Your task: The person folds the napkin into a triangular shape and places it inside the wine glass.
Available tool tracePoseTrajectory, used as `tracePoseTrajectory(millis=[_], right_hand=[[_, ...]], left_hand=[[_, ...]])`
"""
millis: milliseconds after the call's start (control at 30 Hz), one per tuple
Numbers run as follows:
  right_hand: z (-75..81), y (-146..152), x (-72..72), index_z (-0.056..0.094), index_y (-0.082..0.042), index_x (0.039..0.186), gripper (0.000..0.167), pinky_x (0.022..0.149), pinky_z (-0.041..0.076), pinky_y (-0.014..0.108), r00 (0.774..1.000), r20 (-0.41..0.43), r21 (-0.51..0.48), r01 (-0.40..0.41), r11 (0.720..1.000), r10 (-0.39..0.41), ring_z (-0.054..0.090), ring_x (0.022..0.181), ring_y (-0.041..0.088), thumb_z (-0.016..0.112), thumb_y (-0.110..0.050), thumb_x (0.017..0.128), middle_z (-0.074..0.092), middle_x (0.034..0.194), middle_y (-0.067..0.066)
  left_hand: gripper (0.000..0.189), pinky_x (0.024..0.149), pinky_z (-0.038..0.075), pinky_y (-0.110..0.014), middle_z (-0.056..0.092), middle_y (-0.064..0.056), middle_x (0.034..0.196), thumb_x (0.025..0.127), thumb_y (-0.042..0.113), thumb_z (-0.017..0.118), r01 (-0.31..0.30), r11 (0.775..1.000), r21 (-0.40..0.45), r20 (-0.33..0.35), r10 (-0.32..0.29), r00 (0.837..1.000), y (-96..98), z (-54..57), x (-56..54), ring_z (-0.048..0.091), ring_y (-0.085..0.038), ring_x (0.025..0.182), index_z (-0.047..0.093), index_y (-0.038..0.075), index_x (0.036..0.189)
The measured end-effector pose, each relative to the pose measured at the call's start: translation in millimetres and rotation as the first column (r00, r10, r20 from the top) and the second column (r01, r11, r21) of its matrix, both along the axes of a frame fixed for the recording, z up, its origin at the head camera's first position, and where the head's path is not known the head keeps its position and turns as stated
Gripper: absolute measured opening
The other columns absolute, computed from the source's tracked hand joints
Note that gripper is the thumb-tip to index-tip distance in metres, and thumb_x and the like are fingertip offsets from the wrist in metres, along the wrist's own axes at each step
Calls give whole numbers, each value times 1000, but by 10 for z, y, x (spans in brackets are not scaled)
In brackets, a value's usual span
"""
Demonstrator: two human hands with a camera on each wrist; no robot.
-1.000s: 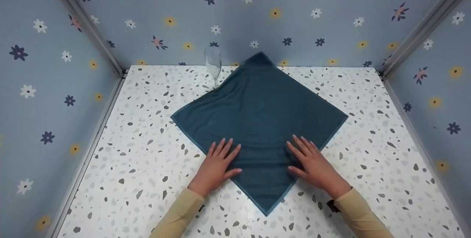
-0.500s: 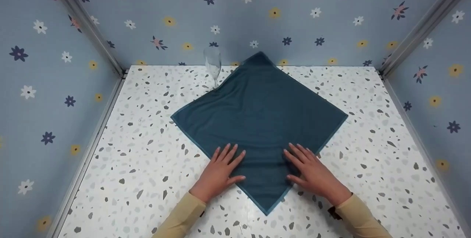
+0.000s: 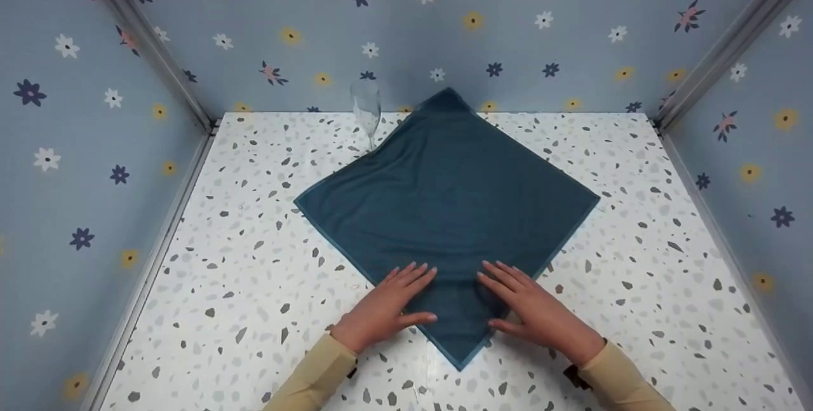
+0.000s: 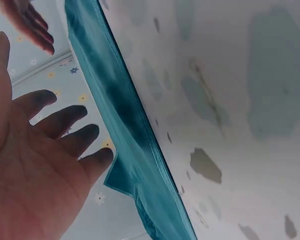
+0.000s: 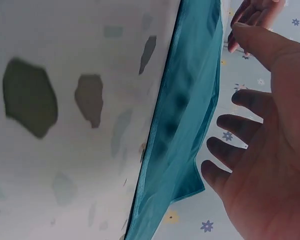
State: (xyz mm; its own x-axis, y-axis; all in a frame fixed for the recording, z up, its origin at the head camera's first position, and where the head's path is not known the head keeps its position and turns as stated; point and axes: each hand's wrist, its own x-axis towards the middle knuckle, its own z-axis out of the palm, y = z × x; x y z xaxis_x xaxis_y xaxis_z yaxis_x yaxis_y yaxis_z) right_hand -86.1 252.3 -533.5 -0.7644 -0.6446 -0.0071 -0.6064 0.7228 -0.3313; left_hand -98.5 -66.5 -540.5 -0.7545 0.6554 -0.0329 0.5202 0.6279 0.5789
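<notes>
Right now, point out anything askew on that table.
The square dark-teal cloth looks askew: its far corner appears to ride up the flowered blue wall instead of lying flat, and wrinkles gather near the clear stemmed glass.

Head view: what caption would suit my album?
A person's left grip and right grip, open over a dark teal cloth, a stemmed glass at its edge.

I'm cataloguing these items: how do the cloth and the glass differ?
The cloth is teal and opaque; the glass is clear. The cloth lies spread out; the glass stands upright. The cloth is much wider than the glass. Both are on the speckled table.
</notes>
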Motion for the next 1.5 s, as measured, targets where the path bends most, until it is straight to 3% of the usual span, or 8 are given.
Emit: tracePoseTrajectory(millis=[233,467,633,833,1000,1267,1500], right_hand=[[3,-23,67,30,-21,151,81,107,32,46,990,136,-106,-15,994,30,23,141,22,72,-40,85,26,155,-2],[-35,-12,92,32,-19,150,79,105,36,43,962,261,-253,-7,967,75,34,135,20,74,-33,84,35,149,-1],[-42,5,80,37,-17,148,79,104,37,41,917,387,-364,60,930,92,39,132,19,78,-31,81,42,146,-1],[-65,0,35,41,-13,145,80,107,33,39,849,511,-463,141,875,134,43,130,22,82,-22,77,50,140,2],[-101,3,5,42,-13,144,80,107,34,41,826,548,-463,169,870,131,46,127,22,83,-18,76,54,135,1],[-177,5,-34,44,-12,143,78,102,38,46,815,569,-446,197,873,107,50,123,23,82,-16,76,56,132,4],[-193,-20,-92,44,-14,143,77,101,41,42,791,608,-419,247,874,68,51,122,20,81,-8,76,56,132,1]], left_hand=[[83,110,28,-44,30,5,153,83,69,51,-39,996,84,201,21,979,8,9,26,26,-20,140,28,29,151],[83,109,30,-44,35,1,150,82,65,57,-34,987,157,276,-11,961,20,45,15,32,-21,137,32,25,151],[84,109,31,-41,36,3,149,82,60,63,-15,976,217,299,-52,953,19,38,-11,34,-18,136,34,20,150],[81,106,36,-39,44,-4,145,84,50,68,11,950,313,332,-120,936,23,-31,-56,42,-19,130,36,13,149],[79,102,41,-38,45,-8,143,85,43,70,1,927,376,381,-156,911,35,-77,-76,47,-23,126,36,11,148],[83,99,43,-39,51,-11,136,78,32,80,-47,905,422,454,-166,875,55,-71,-81,51,-26,122,39,9,146],[82,99,43,-43,53,-14,132,75,19,83,-53,897,440,455,-171,874,62,-70,-97,53,-29,119,41,7,145]])
